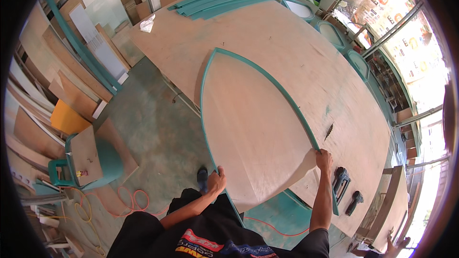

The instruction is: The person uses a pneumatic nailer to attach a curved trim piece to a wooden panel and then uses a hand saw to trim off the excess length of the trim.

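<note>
The left hand [216,180] is closed round the left side of a pointed, green-edged board [256,129], the right hand [324,160] round its right side. The board lies partly over the table [349,114], overhanging its left edge. Two black tools [341,184] rest toward the table's near corner; green strips [229,1] lie along its far edge.

Cannot see the strip [306,124] behind the right hand [324,160], nor the hose [283,234] behind the shirt [227,220]. Cannot make out the small thing [82,173] on the left board [85,150], nor the glare-washed far-right poster [389,19]. Cannot wholly see another person's arm [396,247], cut off near right.
</note>
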Demonstrator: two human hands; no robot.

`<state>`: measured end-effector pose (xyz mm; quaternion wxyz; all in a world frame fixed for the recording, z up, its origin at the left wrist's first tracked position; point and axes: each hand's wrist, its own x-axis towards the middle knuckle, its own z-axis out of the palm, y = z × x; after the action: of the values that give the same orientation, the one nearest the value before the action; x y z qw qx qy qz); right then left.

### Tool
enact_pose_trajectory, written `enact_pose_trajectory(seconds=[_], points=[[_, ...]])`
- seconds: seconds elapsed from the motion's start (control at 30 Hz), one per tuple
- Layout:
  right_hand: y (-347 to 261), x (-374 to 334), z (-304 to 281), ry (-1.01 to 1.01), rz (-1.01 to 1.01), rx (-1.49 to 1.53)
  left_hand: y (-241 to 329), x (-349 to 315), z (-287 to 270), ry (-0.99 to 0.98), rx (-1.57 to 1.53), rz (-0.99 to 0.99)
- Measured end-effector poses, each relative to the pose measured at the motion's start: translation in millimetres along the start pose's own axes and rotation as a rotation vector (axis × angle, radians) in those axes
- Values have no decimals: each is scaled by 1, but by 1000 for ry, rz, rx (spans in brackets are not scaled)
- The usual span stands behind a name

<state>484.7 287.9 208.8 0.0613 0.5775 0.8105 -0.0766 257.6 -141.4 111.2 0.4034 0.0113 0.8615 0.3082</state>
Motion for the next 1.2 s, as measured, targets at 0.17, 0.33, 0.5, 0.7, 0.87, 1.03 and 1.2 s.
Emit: enact_pose_trajectory(seconds=[0.17, 0.33, 0.5, 0.7, 0.87, 1.03, 1.2], points=[[6, -7, 15, 26, 42, -4, 21, 7, -28, -29, 205, 107], [2, 1, 15, 5, 16, -1, 23, 19, -37, -5, 245, 158], [4, -1, 17, 28, -2, -14, 28, 24, -38, 31, 237, 176], [14, 0, 14, 37, -41, -51, 41, 48, -48, 42, 239, 227], [-17, -8, -1, -47, 18, -21, 43, 64, -63, 42, 230, 202], [2, -22, 31, -35, 94, -16, 43, 80, -65, 42, 272, 272], [-14, -34, 56, 2, 169, 70, 55, 87, -86, 57, 310, 314]])
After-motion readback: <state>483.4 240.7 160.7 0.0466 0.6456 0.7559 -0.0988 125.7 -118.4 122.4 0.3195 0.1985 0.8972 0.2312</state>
